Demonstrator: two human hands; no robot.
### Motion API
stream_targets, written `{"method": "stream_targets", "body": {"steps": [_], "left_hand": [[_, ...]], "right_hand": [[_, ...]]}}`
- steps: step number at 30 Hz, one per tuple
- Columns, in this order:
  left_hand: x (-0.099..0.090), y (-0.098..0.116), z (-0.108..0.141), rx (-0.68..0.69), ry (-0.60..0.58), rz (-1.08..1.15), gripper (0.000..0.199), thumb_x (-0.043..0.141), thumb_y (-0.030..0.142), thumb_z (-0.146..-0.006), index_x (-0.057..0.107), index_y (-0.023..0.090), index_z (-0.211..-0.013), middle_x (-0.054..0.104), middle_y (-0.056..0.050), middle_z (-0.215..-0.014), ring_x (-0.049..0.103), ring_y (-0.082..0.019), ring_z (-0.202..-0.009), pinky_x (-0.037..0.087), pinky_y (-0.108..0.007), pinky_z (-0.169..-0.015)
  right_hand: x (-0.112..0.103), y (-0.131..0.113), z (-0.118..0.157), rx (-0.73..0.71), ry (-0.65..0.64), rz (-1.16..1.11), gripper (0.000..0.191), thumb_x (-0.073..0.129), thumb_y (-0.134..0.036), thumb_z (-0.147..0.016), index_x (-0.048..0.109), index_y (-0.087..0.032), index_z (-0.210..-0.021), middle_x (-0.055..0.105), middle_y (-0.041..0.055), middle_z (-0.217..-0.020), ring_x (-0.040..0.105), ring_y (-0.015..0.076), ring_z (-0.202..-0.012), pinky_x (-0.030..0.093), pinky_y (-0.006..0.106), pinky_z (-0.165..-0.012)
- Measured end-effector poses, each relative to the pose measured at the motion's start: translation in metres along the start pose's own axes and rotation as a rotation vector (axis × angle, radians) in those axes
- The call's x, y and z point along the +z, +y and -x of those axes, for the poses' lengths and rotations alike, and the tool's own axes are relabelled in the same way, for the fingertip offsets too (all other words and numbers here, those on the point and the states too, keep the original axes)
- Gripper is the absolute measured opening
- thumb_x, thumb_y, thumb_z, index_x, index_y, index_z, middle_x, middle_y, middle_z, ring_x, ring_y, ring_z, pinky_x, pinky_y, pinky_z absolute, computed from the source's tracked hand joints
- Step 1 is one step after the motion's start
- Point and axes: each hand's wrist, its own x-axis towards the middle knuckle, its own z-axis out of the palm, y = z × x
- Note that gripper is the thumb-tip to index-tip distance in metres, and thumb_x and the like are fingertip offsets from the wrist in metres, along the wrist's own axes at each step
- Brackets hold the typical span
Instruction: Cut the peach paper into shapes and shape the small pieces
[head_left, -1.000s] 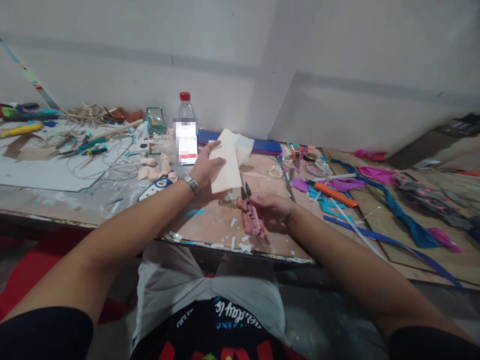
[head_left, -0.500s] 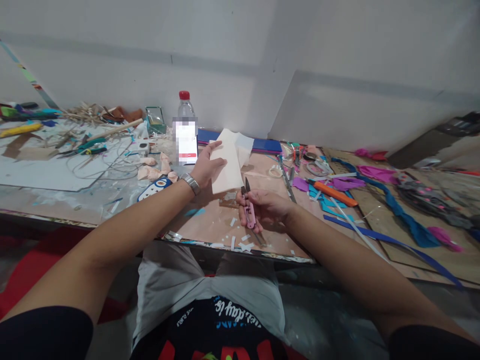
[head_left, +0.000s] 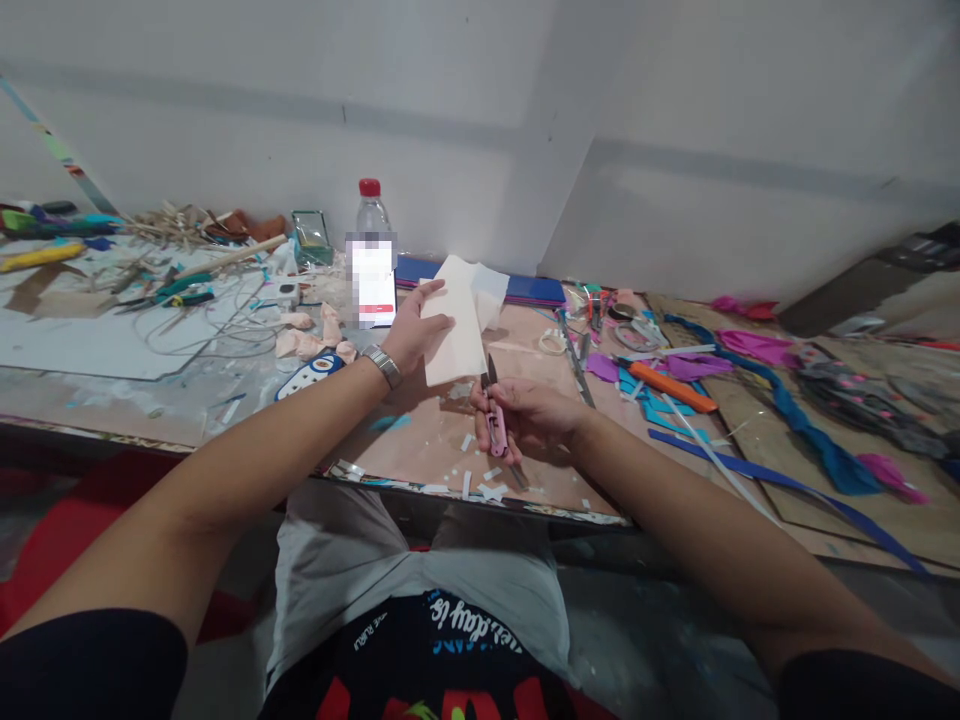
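My left hand (head_left: 421, 328) grips a folded piece of cream-white paper (head_left: 457, 350), thumb across its front face and the other fingers at its upper left edge. A second, whiter flap (head_left: 491, 290) shows behind it. In my right hand (head_left: 521, 412) lies a pair of pink thread snips (head_left: 496, 432), held by the thumb and curled fingers. Their dark blades point up and away from me, close to the paper's lower right corner; I cannot tell whether they touch it. Small white paper scraps (head_left: 491, 492) lie on the table below my right hand.
A phone (head_left: 373, 275) leans against a red-capped bottle (head_left: 371, 205) behind my left hand. To the right are an orange cutter (head_left: 673, 388), a roll of tape (head_left: 553, 341) and a blue strip (head_left: 795, 495). Pliers (head_left: 180, 290) and wire lie at left.
Both hands stay almost in place. The snips have turned slightly in my right hand, and their blades sit a touch closer to the paper's corner.
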Motion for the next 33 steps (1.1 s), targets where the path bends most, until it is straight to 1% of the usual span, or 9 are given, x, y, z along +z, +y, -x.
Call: {"method": "stream_targets", "body": {"steps": [3, 10, 16, 20, 27, 33], "left_hand": [[-0.0008, -0.0014, -0.0008, -0.010, -0.007, 0.000, 0.074, 0.069, 0.010, -0.073, 0.050, 0.021, -0.143, 0.060, -0.011, -0.137, 0.066, -0.023, -0.101, 0.057, -0.037, -0.086], [-0.0004, -0.0007, -0.0008, 0.002, -0.008, 0.006, 0.074, 0.069, 0.011, -0.071, 0.051, 0.020, -0.142, 0.059, -0.012, -0.137, 0.066, -0.022, -0.098, 0.056, -0.038, -0.087], [-0.0007, -0.0022, -0.0009, 0.000, -0.013, 0.012, 0.074, 0.068, 0.011, -0.072, 0.050, 0.021, -0.143, 0.059, -0.011, -0.138, 0.067, -0.022, -0.098, 0.057, -0.039, -0.087], [-0.0015, -0.0033, -0.0015, 0.000, -0.025, 0.030, 0.076, 0.069, 0.012, -0.072, 0.048, 0.020, -0.144, 0.060, -0.012, -0.137, 0.066, -0.021, -0.095, 0.057, -0.038, -0.086], [-0.0021, -0.0042, -0.0024, -0.005, -0.026, 0.025, 0.075, 0.069, 0.013, -0.072, 0.048, 0.022, -0.144, 0.061, -0.011, -0.135, 0.067, -0.023, -0.099, 0.056, -0.040, -0.089], [-0.0015, -0.0026, -0.0015, -0.011, -0.022, 0.035, 0.073, 0.067, 0.011, -0.073, 0.049, 0.021, -0.143, 0.062, -0.011, -0.134, 0.068, -0.022, -0.095, 0.058, -0.039, -0.086]], "right_hand": [[0.0004, 0.0001, -0.0005, 0.000, 0.018, 0.004, 0.041, 0.066, -0.054, -0.094, 0.047, -0.018, -0.099, 0.080, 0.0108, -0.088, 0.076, 0.0188, -0.061, 0.062, 0.023, -0.048], [0.0012, 0.0013, -0.0004, -0.021, 0.061, 0.011, 0.038, 0.064, -0.053, -0.096, 0.047, -0.018, -0.100, 0.080, 0.0101, -0.087, 0.076, 0.0185, -0.060, 0.062, 0.024, -0.047], [-0.0005, 0.0014, -0.0010, -0.030, 0.029, 0.005, 0.039, 0.065, -0.053, -0.095, 0.047, -0.018, -0.100, 0.079, 0.0103, -0.088, 0.076, 0.0191, -0.061, 0.062, 0.024, -0.048], [-0.0002, 0.0019, -0.0005, -0.028, 0.043, 0.010, 0.038, 0.064, -0.052, -0.096, 0.047, -0.018, -0.100, 0.079, 0.0102, -0.087, 0.076, 0.0186, -0.059, 0.061, 0.023, -0.047], [0.0008, 0.0025, 0.0001, -0.031, 0.067, 0.033, 0.036, 0.060, -0.052, -0.098, 0.046, -0.019, -0.100, 0.079, 0.0085, -0.086, 0.075, 0.0170, -0.059, 0.060, 0.022, -0.047], [0.0027, 0.0023, 0.0003, -0.045, 0.076, 0.041, 0.035, 0.060, -0.052, -0.098, 0.046, -0.019, -0.100, 0.079, 0.0075, -0.085, 0.075, 0.0162, -0.059, 0.059, 0.020, -0.047]]}}
